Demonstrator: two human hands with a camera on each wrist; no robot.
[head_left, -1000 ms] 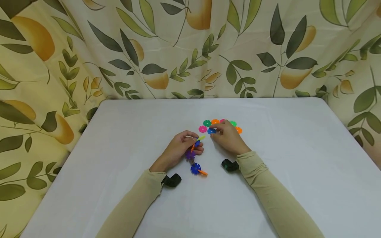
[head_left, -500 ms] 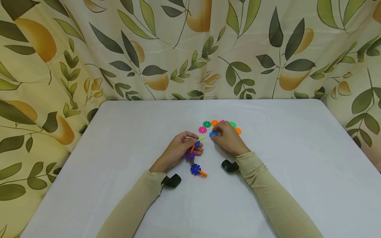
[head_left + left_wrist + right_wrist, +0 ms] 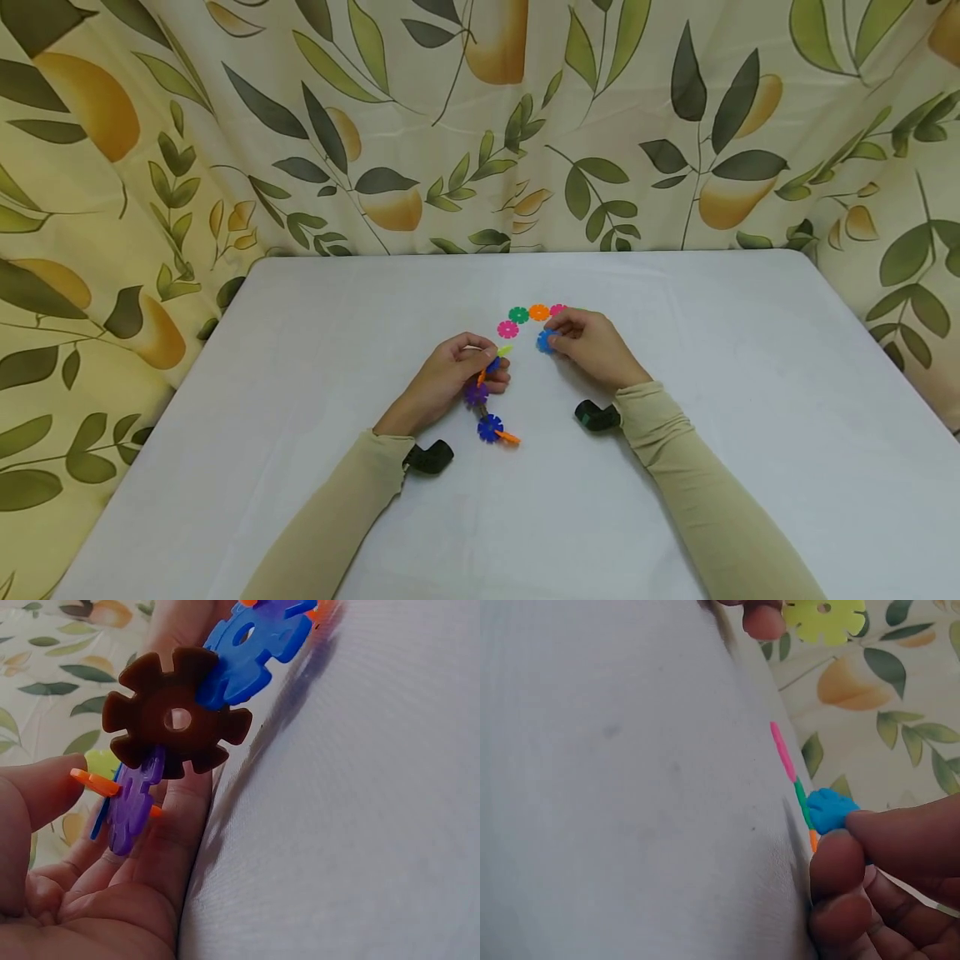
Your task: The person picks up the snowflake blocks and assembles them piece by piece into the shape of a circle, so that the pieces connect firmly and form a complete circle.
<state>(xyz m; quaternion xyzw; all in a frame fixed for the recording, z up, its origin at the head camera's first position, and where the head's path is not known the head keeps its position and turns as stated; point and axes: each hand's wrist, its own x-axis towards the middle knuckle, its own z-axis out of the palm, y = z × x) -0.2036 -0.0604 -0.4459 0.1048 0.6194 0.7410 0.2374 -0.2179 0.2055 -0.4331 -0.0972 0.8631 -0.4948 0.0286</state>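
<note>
In the head view my left hand (image 3: 450, 375) holds a chain of joined snowflake-shaped plastic discs near its upper end. Yellow-green, blue, orange and purple discs (image 3: 476, 394) show, and the chain hangs down to a dark blue disc (image 3: 490, 428) with an orange one at its tip. A brown disc (image 3: 139, 712) is clear in the left wrist view, between purple and blue ones. To the right, my right hand (image 3: 596, 346) pinches a single light blue disc (image 3: 545, 341) between thumb and fingers, apart from the chain. The right wrist view shows this blue disc (image 3: 829, 810) tilted.
Just beyond my hands, loose discs lie flat on the white table (image 3: 360, 317): pink (image 3: 507, 330), green (image 3: 518, 315), orange (image 3: 538, 312) and another pink (image 3: 557, 310). My right hand hides others. A leaf-patterned curtain (image 3: 465, 167) hangs behind the table.
My right hand has drawn the light blue disc out of the loose group, toward me and slightly right, tipping it up. My left hand and the chain have hardly moved.
</note>
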